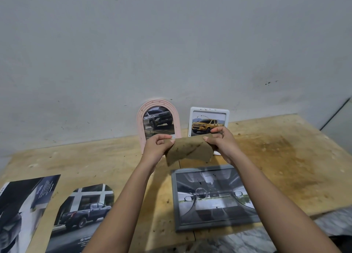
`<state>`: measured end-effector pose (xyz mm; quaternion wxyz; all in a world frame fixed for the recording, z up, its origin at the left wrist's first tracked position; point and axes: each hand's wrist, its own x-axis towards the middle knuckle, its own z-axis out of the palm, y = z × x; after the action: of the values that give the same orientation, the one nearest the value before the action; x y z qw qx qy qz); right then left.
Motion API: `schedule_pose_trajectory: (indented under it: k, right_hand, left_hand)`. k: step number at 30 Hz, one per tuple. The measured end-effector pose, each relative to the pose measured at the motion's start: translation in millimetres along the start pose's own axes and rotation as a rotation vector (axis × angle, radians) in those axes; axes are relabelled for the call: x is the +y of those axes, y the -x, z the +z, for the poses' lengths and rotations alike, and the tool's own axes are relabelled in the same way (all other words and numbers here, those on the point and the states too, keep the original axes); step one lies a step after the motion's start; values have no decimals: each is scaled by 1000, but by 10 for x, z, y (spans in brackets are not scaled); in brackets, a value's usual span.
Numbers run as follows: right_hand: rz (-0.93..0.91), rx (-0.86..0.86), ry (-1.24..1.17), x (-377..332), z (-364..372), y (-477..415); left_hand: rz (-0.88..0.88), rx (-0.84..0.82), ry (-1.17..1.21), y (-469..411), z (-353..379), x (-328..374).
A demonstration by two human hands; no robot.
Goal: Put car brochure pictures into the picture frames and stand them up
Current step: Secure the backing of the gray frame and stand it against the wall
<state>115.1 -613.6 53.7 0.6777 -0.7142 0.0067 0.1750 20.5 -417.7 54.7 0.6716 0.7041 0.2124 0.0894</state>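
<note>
Left hand (159,145) and right hand (219,140) pinch the brown backing board (190,151) by its top corners, probably to cover the grey frame (173,199) at six o'clock.

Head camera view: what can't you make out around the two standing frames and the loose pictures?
Pink arched frame: lower part hidden, head view, behind the left hand and brown sheet.
White frame: bottom hidden behind the right hand and brown sheet.
Brochure page, far left: cut off by the picture's left and bottom edges.
Truck cut-out: small print too small to read.
</note>
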Motion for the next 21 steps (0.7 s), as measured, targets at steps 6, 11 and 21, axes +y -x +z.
schedule_pose_trajectory:
  k: [6, 11, 21]
  right_hand:
    - [-51, 3, 75, 12, -30, 59]
    - [-68, -79, 301, -2, -73, 124]
    - [-14, -321, 32, -28, -163, 207]
  left_hand:
    - [55, -17, -180, 11, 13, 10]
    - [169, 33, -384, -37, 10, -99]
    - [166, -340, -72, 83, -75, 56]
